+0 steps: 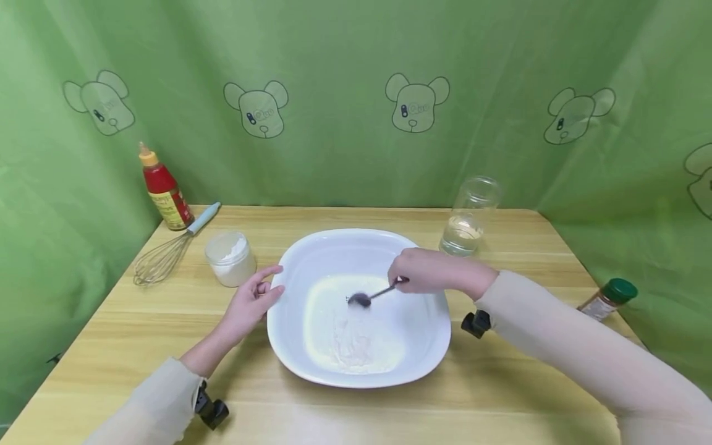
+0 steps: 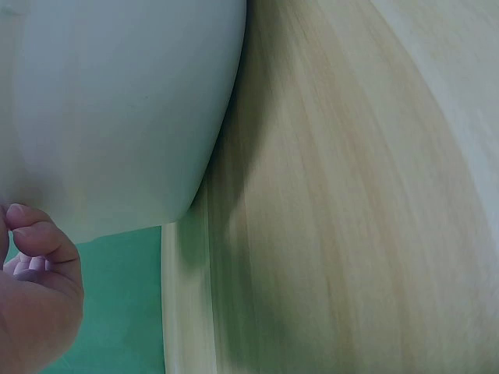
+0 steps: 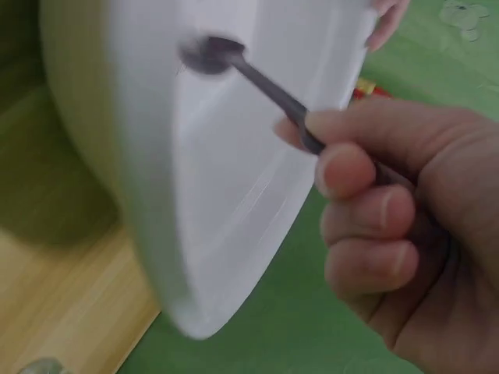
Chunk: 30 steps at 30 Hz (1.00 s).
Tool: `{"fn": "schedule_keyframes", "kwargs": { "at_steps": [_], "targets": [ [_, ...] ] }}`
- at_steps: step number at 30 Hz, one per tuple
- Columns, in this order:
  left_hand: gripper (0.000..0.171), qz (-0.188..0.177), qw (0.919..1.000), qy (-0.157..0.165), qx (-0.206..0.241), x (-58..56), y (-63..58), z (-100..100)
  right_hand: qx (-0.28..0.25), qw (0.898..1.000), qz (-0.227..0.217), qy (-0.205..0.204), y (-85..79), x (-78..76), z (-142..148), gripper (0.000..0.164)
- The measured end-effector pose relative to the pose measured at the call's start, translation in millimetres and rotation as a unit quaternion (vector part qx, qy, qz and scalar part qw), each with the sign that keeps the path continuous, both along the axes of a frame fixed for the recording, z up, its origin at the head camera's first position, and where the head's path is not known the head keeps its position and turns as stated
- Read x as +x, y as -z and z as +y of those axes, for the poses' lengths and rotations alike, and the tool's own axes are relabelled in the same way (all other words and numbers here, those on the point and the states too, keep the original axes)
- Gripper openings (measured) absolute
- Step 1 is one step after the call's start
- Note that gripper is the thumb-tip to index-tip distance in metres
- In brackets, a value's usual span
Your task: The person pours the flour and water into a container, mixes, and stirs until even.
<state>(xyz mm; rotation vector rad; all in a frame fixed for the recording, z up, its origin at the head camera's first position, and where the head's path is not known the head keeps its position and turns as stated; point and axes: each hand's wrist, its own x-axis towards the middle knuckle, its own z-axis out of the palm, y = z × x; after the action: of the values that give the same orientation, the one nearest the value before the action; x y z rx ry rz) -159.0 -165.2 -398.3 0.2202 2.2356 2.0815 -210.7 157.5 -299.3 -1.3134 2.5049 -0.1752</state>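
A large white basin (image 1: 289, 364) stands on the table, with a patch of white powder (image 1: 351, 346) on its floor. My left hand (image 1: 250, 306) holds the basin's left rim, its fingers bent and the tips against the edge. Over the basin, my right hand (image 1: 419, 271) grips the handle of a small dark spoon (image 3: 269, 92). The spoon's bowl (image 1: 360, 300), blurred, hangs above the basin floor; whether anything lies in it I cannot tell. Beyond my left hand stands a clear jar (image 1: 230, 259) of white powder.
A whisk (image 1: 167, 254) with a light blue handle lies at the left, beside a red squeeze bottle (image 1: 165, 193) with a yellow cap. A tall glass (image 1: 464, 222) of clear liquid stands back right. Near the right edge is a green-capped jar (image 1: 608, 298). Green curtain (image 1: 345, 154) surrounds the table.
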Motion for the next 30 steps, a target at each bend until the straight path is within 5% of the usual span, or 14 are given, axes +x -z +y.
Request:
{"fn": "schedule_keyframes", "kwargs": {
  "at_steps": [3, 5, 13, 20, 27, 30],
  "targets": [
    [0.044, -0.007, 0.9999, 0.003, 0.007, -0.2, 0.3, 0.5, 0.004, 0.997, 0.068, 0.025, 2.8, -9.0, 4.2, 0.014],
    [0.045, -0.01, 0.9999, 0.005, 0.009, -0.3, 0.4, 1.1, 0.016, 0.996, 0.075, 0.04, 2.6, -11.7, 8.2, 0.017],
    [0.043, -0.002, 1.0, -0.002, -0.003, -0.8, 0.2, 0.9, 0.034, 0.995, -0.078, 0.046, -7.8, 0.2, 14.0, 0.013],
    [0.043, -0.002, 1.0, -0.003, 0.0, -1.1, 1.1, 0.1, 0.015, 0.997, 0.03, 0.07, -6.6, -9.0, 18.8, 0.016],
    [0.043, -0.001, 1.0, -0.003, -0.003, -0.8, 1.5, -0.4, 0.026, 0.991, -0.118, 0.057, -1.6, -2.9, 11.6, 0.013],
    [0.043, 0.002, 1.0, -0.003, -0.004, -1.2, 1.5, -0.8, 0.014, 0.992, -0.107, 0.064, -5.1, -3.6, 11.2, 0.013]
  ]
}}
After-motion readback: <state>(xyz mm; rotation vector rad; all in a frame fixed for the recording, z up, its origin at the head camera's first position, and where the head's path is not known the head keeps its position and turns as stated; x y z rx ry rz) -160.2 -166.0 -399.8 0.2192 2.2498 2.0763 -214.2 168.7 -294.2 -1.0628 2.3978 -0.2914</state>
